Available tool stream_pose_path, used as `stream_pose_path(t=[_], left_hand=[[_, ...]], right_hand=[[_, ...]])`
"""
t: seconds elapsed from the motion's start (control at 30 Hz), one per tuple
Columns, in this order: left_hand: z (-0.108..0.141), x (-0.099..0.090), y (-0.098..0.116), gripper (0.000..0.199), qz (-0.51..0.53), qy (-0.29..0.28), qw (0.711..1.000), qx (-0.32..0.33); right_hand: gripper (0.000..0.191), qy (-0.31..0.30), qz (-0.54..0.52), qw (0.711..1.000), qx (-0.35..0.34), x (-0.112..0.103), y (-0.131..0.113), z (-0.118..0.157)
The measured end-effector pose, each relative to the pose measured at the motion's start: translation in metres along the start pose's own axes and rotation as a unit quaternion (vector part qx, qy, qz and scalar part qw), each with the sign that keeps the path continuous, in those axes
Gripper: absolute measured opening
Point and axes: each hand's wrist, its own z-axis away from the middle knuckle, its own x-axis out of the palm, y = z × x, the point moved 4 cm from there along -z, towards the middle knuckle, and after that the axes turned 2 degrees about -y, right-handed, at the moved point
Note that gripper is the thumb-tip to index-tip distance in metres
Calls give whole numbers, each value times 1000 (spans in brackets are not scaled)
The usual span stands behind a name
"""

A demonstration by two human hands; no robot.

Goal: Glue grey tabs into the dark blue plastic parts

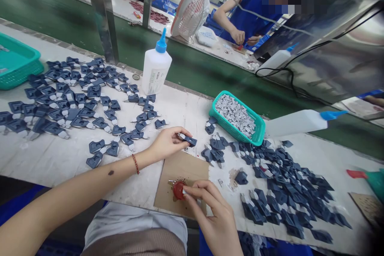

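Note:
My left hand holds a dark blue plastic part between thumb and fingers, above the top edge of a brown cardboard sheet. My right hand pinches a small whitish piece at the rim of a small red cap on the cardboard. A thin metal pin lies by the cap's left side. Dark specks surround the cap. Many dark blue parts with light tips lie at the left, and another pile of dark blue parts spreads over the right.
A green basket of small grey pieces stands right of centre. One white bottle stands upright; another lies tilted behind the right pile. A teal tray is far left. A fan and co-workers are across the green strip.

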Motion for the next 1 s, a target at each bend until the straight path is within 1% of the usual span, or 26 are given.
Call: stream_pose_path(t=[0.13, 0.3, 0.5, 0.57, 0.63, 0.73, 0.87, 0.93, 1.0], left_hand=[[3, 3, 6, 18, 10, -13, 1000, 20], [10, 10, 8, 21, 23, -44, 999, 10], [9, 5, 16, 21, 34, -47, 998, 18], [9, 6, 15, 21, 41, -54, 997, 22], [11, 11, 12, 21, 50, -74, 996, 21], [15, 19, 5, 22, 54, -106, 993, 18], [19, 26, 3, 19, 47, -127, 991, 19], [21, 28, 4, 18, 38, -135, 990, 18], [23, 30, 4, 19, 28, -142, 989, 15]], right_hand=[[10, -8, -9, 1000, 5, 1, 0, 1], [11, -6, -7, 1000, 8, 1, 1, 4], [13, -8, -6, 1000, 15, 2, 2, 3], [12, -6, -8, 1000, 13, 2, 3, 3], [12, -8, -17, 1000, 19, 1, 3, 3], [15, -7, -33, 998, 45, 0, 4, 2], [14, -3, -70, 993, 92, -2, 10, 2], [13, 17, -112, 986, 127, -4, 18, 4], [15, 61, -175, 968, 170, -8, 30, 6]])
